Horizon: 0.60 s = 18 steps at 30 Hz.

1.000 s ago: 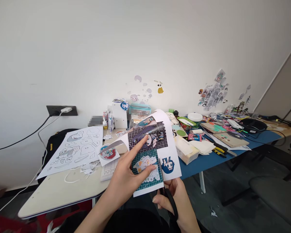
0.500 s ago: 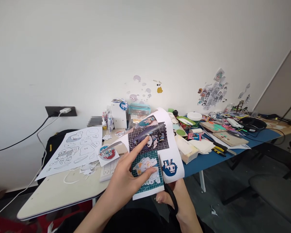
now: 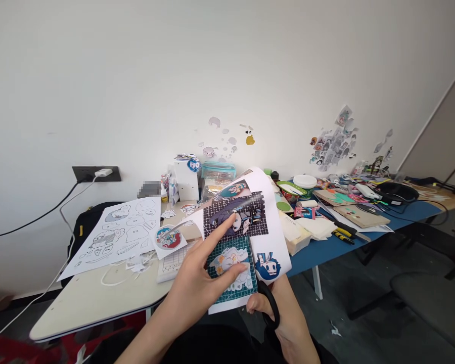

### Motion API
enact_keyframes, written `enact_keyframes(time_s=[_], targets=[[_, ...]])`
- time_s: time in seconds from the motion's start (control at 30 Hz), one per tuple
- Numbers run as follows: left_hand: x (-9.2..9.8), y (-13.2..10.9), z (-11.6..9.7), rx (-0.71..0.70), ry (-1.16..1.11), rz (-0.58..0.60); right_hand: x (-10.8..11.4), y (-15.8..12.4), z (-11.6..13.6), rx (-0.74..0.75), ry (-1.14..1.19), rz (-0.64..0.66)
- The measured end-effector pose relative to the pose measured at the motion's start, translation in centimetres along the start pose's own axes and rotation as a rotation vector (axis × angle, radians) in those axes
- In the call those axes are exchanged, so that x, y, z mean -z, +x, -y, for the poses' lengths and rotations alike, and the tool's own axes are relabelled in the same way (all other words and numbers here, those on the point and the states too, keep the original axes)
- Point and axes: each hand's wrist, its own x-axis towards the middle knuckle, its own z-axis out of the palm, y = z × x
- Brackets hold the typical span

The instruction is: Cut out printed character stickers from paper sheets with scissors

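Observation:
A white sheet of paper (image 3: 278, 222) printed with cartoon characters stands tilted in front of me, its upper right part curling over. My left hand (image 3: 205, 275) holds it from the left, index finger and thumb lying across its face and the other fingers out of sight behind it. Black-handled scissors (image 3: 272, 308) are in my right hand (image 3: 278, 311), thumb through one loop, under the sheet's lower right. Their blades sit mostly hidden at a slit between the green-gridded picture (image 3: 233, 293) and the blue-haired figure (image 3: 268, 267).
At left on the cream table (image 3: 79, 298) lie an outline-drawing sheet (image 3: 117, 230), a round cartoon cutout (image 3: 169, 237) and paper scraps (image 3: 138, 262). The blue table (image 3: 311, 260) at right carries tissues (image 3: 314, 228), yellow-black tools (image 3: 343, 235) and a white-lidded tub (image 3: 304, 182).
The strip with the blue-haired figure has bent and shifted slightly to the right. Less of the scissor blade shows in the slit now. Both hands keep their hold.

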Motion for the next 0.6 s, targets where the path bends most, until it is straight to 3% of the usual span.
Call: enact_keyframes(time_s=[0.37, 0.6], targets=[[-0.3, -0.1, -0.8, 0.032, -0.069, -0.030, -1.0, -0.9, 1.3, -0.065, 0.070, -0.080], [-0.5, 0.8, -0.4, 0.090, -0.182, -0.084, 0.1, -1.1, 0.3, -0.142, 0.049, 0.069]])
